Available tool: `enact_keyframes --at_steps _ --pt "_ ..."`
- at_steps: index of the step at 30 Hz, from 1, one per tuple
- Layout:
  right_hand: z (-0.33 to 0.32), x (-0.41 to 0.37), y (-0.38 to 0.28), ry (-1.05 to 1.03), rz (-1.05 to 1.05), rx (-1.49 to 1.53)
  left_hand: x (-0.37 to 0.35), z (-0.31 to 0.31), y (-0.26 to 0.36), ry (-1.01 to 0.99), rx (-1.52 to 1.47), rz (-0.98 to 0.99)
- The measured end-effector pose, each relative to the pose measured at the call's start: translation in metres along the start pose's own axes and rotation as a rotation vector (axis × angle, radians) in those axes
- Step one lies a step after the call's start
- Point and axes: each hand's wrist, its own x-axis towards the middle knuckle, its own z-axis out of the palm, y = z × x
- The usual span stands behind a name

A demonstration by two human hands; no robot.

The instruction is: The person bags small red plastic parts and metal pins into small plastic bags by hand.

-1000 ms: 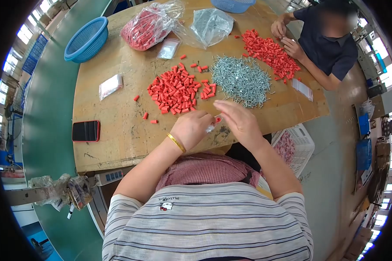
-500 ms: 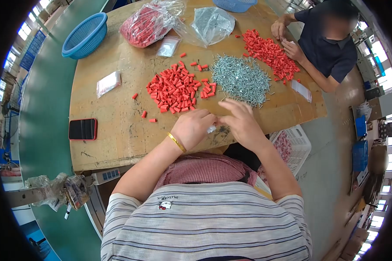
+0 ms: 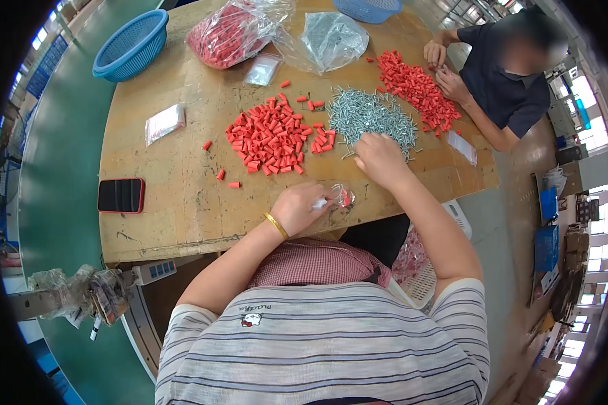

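My left hand is closed on a small clear plastic bag with red plugs inside, near the table's front edge. My right hand reaches forward and rests on the near edge of the pile of silver screws, fingers curled over them. A pile of red plastic plugs lies just left of the screws.
A wooden table holds a phone, small clear bags, a bag of red plugs, a bag of screws and a blue basket. Another person handles a second red pile. A white crate sits below.
My right hand left the small bag and moved forward to the screw pile. My left hand stays near the front edge, still holding the bag.
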Motion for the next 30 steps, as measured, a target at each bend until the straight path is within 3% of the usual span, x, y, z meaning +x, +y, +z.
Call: enact_keyframes --at_steps 3,9,15,18,27,30 --pt "0.004 0.005 -0.005 -0.046 0.001 -0.129 -0.001 0.0 -0.003 -0.009 0.008 0.0" --pt "-0.028 0.007 0.008 -0.049 -0.085 0.048 -0.002 -0.002 -0.004 -0.008 -0.001 0.014" --pt "-0.026 -0.018 0.025 -0.128 -0.169 0.037 -0.001 0.0 -0.005 -0.01 -0.023 0.026" --pt "-0.021 -0.026 0.026 -0.068 -0.202 0.026 0.001 -0.001 -0.004 -0.018 -0.033 0.025" --pt "0.003 -0.019 0.025 0.034 -0.158 0.021 0.001 -0.001 -0.004 -0.016 -0.051 0.006" --pt "0.003 -0.019 0.021 0.073 0.006 0.148 0.002 -0.002 -0.002 -0.022 -0.047 0.0"
